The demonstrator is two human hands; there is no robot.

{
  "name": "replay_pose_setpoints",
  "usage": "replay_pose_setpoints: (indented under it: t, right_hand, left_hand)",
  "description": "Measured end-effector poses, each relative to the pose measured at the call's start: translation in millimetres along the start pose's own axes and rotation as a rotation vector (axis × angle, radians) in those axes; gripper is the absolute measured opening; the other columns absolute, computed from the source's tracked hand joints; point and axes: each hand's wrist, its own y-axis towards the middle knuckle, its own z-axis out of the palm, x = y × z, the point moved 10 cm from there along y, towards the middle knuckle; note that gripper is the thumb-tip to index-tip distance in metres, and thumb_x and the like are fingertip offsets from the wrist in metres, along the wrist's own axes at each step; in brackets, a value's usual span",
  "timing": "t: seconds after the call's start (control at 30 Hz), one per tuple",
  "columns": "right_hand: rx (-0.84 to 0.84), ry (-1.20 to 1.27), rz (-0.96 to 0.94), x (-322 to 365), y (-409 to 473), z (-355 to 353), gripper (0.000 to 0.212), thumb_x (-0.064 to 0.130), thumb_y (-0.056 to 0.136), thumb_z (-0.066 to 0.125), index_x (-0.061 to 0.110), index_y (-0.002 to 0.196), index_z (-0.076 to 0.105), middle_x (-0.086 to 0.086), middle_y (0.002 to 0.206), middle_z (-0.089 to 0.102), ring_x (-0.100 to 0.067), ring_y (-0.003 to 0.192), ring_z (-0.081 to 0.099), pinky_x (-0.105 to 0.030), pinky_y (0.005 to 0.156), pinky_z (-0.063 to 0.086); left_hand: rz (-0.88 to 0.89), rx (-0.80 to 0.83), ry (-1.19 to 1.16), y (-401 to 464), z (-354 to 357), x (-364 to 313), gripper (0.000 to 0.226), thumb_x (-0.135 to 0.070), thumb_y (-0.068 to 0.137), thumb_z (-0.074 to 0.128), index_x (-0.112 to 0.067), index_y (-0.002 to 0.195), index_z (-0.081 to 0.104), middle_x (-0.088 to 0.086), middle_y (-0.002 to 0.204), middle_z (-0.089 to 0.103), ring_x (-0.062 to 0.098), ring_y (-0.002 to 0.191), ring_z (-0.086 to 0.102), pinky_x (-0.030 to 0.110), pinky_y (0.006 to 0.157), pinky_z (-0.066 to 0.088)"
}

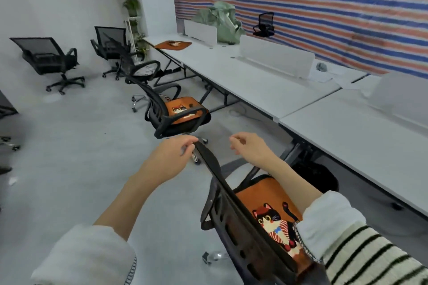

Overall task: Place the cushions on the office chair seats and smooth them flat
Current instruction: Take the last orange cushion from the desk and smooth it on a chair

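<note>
I see the left hand [172,157] pinching the nearest chair's backrest [231,203] top edge; right hand [249,149] hovers beside it, fingers loosely curled, empty. Orange cat cushion [273,206] lies on its seat.

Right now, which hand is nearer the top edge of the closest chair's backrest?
Left. The left hand touches the backrest's top edge at its tip, fingers curled on it. The right hand hovers just beyond it, over the seat side, apart and holding nothing.
</note>
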Motion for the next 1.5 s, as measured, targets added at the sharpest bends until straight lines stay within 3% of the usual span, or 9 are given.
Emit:
replay_pose_setpoints:
  t: [0.13,0.27,0.47,0.6,0.77,0.9,1.03,1.33,1.5]
  right_hand:
    - [0.001,0.000,0.023,57,103,52,0.032,0.031,0.099,0.040,0.014,0.117,0.060,-0.004,0.113,0.065,-0.023,0.106,0.061,-0.027,0.073,0.045]
    - [0.034,0.034,0.070,99,196,96,0.022,0.032,0.098,0.041,0.021,0.104,0.060,-0.003,0.104,0.068,-0.021,0.100,0.064,-0.024,0.065,0.041]
    - [0.004,0.067,0.097,148,357,155,0.029,0.030,0.098,0.042,0.013,0.109,0.062,-0.003,0.100,0.068,-0.019,0.091,0.065,-0.019,0.068,0.045]
    - [0.026,0.111,0.076,187,484,204,0.027,0.029,0.098,0.043,0.013,0.107,0.062,-0.006,0.102,0.068,-0.019,0.093,0.064,-0.027,0.080,0.047]
    - [0.039,0.100,0.032,260,639,252,0.032,0.028,0.098,0.041,0.008,0.108,0.063,-0.008,0.099,0.069,-0.017,0.085,0.063,-0.033,0.078,0.051]
    - [0.086,0.107,0.024,305,754,291,0.034,0.031,0.099,0.040,0.009,0.115,0.059,-0.002,0.100,0.065,-0.010,0.081,0.062,-0.022,0.069,0.047]
    - [0.070,0.112,0.059,326,866,327,0.034,0.029,0.099,0.042,0.005,0.115,0.059,-0.007,0.108,0.066,-0.020,0.090,0.064,-0.030,0.082,0.049]
    - [-0.012,0.117,0.214,366,1129,396,0.028,0.031,0.098,0.042,0.013,0.112,0.060,-0.002,0.100,0.065,-0.017,0.088,0.063,-0.048,0.087,0.051]
    - [-0.088,0.138,0.312,360,1227,387,0.027,0.031,0.098,0.041,0.016,0.113,0.058,-0.001,0.102,0.065,-0.016,0.088,0.063,-0.035,0.086,0.051]
  left_hand:
    - [-0.073,0.001,-0.059,78,-59,101,0.030,-0.022,0.097,0.042,-0.022,0.122,0.057,0.000,0.121,0.061,0.016,0.113,0.055,0.027,0.096,0.042]
    - [-0.063,0.021,-0.090,155,-103,172,0.031,-0.021,0.098,0.041,-0.021,0.125,0.056,-0.003,0.124,0.059,0.008,0.106,0.054,0.018,0.088,0.037]
    - [-0.069,0.031,-0.104,274,-151,301,0.032,-0.023,0.098,0.041,-0.023,0.126,0.055,-0.003,0.123,0.060,0.011,0.112,0.055,0.018,0.088,0.039]
    - [-0.107,0.021,-0.087,367,-184,392,0.031,-0.023,0.098,0.041,-0.022,0.125,0.055,-0.002,0.121,0.061,0.014,0.114,0.056,0.021,0.089,0.041]
    - [-0.120,-0.001,-0.027,483,-256,491,0.031,-0.026,0.098,0.040,-0.025,0.124,0.056,-0.003,0.119,0.062,0.013,0.115,0.055,0.028,0.093,0.043]
    - [-0.135,-0.036,-0.043,570,-300,579,0.031,-0.027,0.097,0.042,-0.025,0.124,0.056,-0.004,0.117,0.062,0.013,0.112,0.057,0.026,0.091,0.042]
    - [-0.139,-0.013,-0.070,658,-317,672,0.028,-0.027,0.096,0.044,-0.027,0.121,0.058,-0.006,0.113,0.064,0.012,0.108,0.059,0.024,0.086,0.043]
    - [-0.108,0.055,-0.100,902,-386,869,0.029,-0.023,0.096,0.045,-0.021,0.122,0.058,0.000,0.119,0.064,0.016,0.108,0.060,0.024,0.087,0.042]
    - [-0.033,0.152,-0.144,1028,-386,908,0.029,-0.022,0.096,0.046,-0.019,0.121,0.060,0.000,0.117,0.065,0.015,0.098,0.062,0.021,0.084,0.042]
